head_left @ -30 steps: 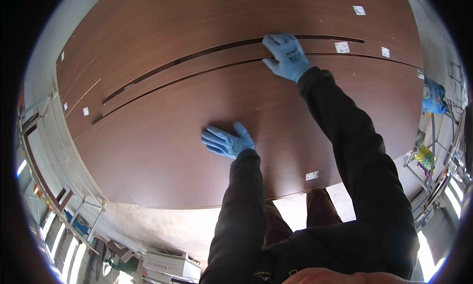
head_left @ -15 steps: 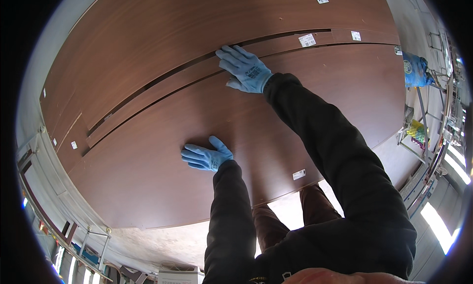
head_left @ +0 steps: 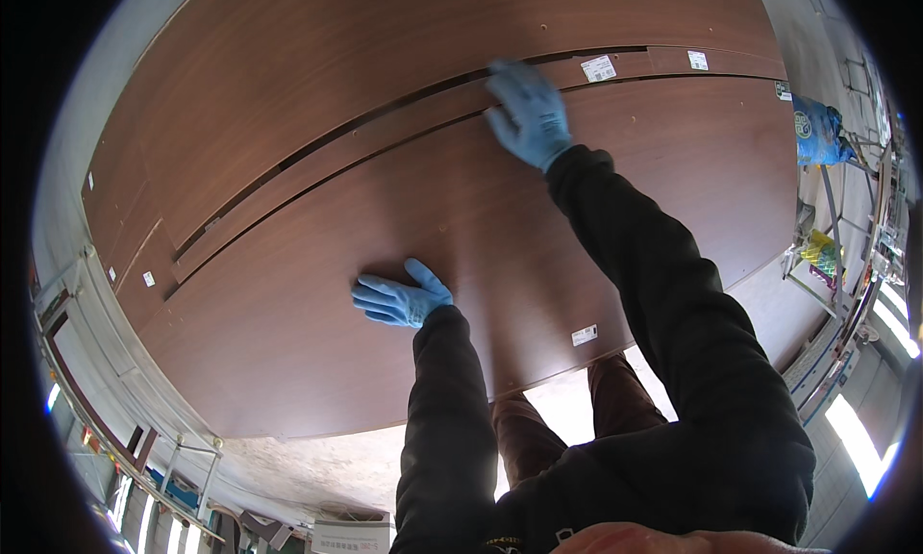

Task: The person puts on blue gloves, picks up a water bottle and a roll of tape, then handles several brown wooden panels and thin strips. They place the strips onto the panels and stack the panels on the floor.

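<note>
Large flat brown wood-look panels lie side by side before me. On the near panel (head_left: 288, 362) rests my left hand (head_left: 402, 294) in a blue work glove, palm down, fingers stretched and thumb apart. My right hand (head_left: 531, 116), gloved the same way and a little blurred, is over the narrow brown strip (head_left: 404, 124) between the near panel and the far panel (head_left: 365, 54). Its fingertips reach the dark slot along the strip, fingers extended, holding nothing. Whether it touches the surface cannot be told. A white label (head_left: 598, 68) sits on the strip, right of that hand.
More white labels dot the panels, one near the front edge (head_left: 585, 335). A blue plastic bag (head_left: 817, 134) hangs on a metal frame at the right. At the lower left stand a metal rack (head_left: 197, 477) and a white carton (head_left: 351, 537).
My right hand has slid to the right and slightly away from me along the strip. My left hand stays nearly where it was.
</note>
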Tool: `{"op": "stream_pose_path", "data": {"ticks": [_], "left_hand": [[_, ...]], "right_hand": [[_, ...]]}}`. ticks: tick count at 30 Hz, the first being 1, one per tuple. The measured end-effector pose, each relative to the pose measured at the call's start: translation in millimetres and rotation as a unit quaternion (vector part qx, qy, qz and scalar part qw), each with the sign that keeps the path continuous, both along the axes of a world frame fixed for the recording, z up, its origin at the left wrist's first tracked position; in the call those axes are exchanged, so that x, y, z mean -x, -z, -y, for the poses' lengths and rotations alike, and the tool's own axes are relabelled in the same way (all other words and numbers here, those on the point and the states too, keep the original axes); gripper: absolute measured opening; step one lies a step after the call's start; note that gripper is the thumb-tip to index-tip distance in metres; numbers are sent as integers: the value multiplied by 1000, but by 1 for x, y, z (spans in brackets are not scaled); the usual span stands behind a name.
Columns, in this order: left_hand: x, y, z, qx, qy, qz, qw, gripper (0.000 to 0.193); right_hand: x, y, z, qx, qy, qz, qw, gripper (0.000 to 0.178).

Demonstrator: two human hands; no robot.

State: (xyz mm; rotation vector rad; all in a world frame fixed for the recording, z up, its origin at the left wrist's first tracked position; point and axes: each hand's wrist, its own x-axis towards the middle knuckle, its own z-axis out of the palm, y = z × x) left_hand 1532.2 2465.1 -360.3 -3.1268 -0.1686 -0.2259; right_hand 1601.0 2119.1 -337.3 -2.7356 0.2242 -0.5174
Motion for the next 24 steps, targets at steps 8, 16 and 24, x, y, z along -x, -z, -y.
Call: {"op": "stream_pose_path", "data": {"ticks": [8, 16, 24], "left_hand": [[1, 2, -1, -8, -8, 3, 1000, 86], [-1, -2, 1, -16, 8, 14, 1000, 83], [0, 0, 1, -21, 9, 26, 999, 82]], "right_hand": [[19, 4, 36, -74, 266, -89, 957, 25], [22, -18, 49, -23, 330, -242, 912, 21], [37, -8, 64, 45, 28, -39, 998, 60]]}}
